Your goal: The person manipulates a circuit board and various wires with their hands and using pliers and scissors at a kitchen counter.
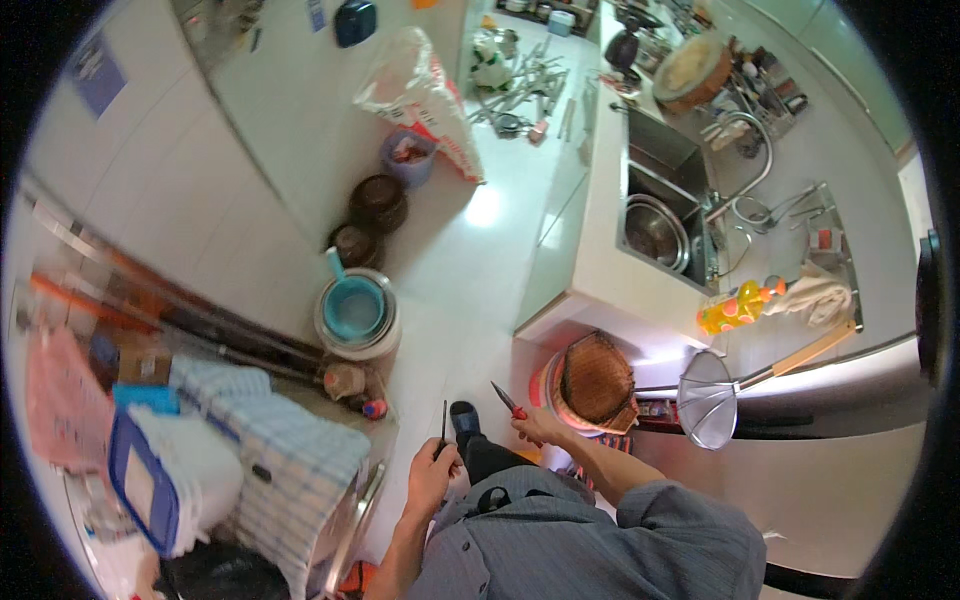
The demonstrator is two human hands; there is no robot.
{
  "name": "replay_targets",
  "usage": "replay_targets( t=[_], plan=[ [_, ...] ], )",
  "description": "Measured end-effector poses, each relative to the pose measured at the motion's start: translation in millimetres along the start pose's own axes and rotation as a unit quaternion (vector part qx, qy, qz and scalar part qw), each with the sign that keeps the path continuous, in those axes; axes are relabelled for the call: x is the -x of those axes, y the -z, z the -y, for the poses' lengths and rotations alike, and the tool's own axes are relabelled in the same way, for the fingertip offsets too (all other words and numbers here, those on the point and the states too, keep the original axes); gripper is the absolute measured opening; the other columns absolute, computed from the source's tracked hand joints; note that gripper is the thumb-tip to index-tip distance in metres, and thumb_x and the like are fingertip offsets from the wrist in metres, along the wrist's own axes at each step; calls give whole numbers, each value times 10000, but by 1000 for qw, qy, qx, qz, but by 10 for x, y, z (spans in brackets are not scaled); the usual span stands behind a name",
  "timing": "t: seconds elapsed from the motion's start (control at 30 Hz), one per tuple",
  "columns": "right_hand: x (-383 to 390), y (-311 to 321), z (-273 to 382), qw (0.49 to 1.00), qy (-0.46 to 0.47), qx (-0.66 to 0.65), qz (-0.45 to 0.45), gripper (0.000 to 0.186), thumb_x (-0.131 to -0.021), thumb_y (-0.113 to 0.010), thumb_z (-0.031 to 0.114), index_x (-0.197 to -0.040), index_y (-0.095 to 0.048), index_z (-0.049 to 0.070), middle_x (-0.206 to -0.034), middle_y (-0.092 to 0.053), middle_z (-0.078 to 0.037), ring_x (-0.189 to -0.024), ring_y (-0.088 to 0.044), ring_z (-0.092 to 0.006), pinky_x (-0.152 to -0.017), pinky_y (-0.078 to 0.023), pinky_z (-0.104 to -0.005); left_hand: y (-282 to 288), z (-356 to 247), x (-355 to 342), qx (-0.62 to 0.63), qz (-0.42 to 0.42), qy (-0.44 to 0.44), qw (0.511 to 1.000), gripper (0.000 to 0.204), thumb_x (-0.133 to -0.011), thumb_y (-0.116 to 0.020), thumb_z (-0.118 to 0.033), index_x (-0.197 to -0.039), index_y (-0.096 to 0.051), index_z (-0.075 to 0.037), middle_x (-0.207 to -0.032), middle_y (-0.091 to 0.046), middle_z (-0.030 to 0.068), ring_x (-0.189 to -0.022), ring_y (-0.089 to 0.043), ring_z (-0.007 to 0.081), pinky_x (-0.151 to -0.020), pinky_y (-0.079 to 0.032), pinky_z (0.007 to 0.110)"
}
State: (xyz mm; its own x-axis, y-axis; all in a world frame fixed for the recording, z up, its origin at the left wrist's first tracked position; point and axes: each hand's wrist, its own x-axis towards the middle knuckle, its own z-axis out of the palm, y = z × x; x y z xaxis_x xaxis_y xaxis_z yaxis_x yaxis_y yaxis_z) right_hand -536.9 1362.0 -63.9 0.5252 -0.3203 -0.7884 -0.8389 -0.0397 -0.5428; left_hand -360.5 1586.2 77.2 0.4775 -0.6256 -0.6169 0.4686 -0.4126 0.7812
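My left hand (pixel 434 470), low in the middle of the head view, is closed on a slim dark tool (pixel 444 424). Its thin shaft points up and away from me; its exact kind is unclear. To its right, my right hand (pixel 541 427) is wrapped around the red handle of a small knife (pixel 504 398). The pointed dark blade tilts up and to the left. A gap separates the two tools, and both are held in the air in front of my waist.
A woven basket (pixel 597 378) rests beside my right hand, below the counter (pixel 600 250) with its sink (pixel 655 150). A wire strainer (pixel 708 400) juts out at right. Teal basin (pixel 354 308), brown pots (pixel 378 204) and white sack (pixel 425 95) line the left wall.
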Motion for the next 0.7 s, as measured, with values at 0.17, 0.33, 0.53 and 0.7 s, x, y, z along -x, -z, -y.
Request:
replay_targets(
  t=[0.17,0.33,0.53,0.7],
  plan=[
    [35,904,636,995,-5,-97,0,329,-979,-556,331,-991,-601,5,-828,-672,-121,-620,-644,-201,-502,-512,-346,-336,-732,-739,27,10,14,999,244,-980,-572,-239,-990,-637,-4,-710,-609,43,-607,-532,104,-571,-422,263],
    [-159,1434,955,960,-17,-278,-8,311,-931,-620,329,-1021,-620,31,-830,-696,-134,-593,-640,-198,-534,-536,-335,-367,-1168,-1431,50,9,35,998,287,-1006,-536,-280,-1033,-634,-12,-691,-601,39,-562,-515,103,-473,-368,250],
    [-740,1741,1311,960,-25,-278,-4,347,-942,-604,382,-945,-642,37,-795,-708,-111,-586,-633,-175,-481,-455,-309,-159,-1657,-2392,100,6,31,994,310,-1024,-504,-277,-1108,-603,5,-718,-609,72,-569,-531,137,-516,-431,287],
    [-1202,2279,1624,956,-21,-292,-16,355,-963,-605,415,-981,-637,61,-802,-702,-74,-632,-637,-160,-538,-461,-316,-171,-2328,-3465,65,44,7,997,312,-1034,-485,-256,-1127,-595,21,-717,-609,79,-594,-567,158,-537,-460,317]
  ],
)
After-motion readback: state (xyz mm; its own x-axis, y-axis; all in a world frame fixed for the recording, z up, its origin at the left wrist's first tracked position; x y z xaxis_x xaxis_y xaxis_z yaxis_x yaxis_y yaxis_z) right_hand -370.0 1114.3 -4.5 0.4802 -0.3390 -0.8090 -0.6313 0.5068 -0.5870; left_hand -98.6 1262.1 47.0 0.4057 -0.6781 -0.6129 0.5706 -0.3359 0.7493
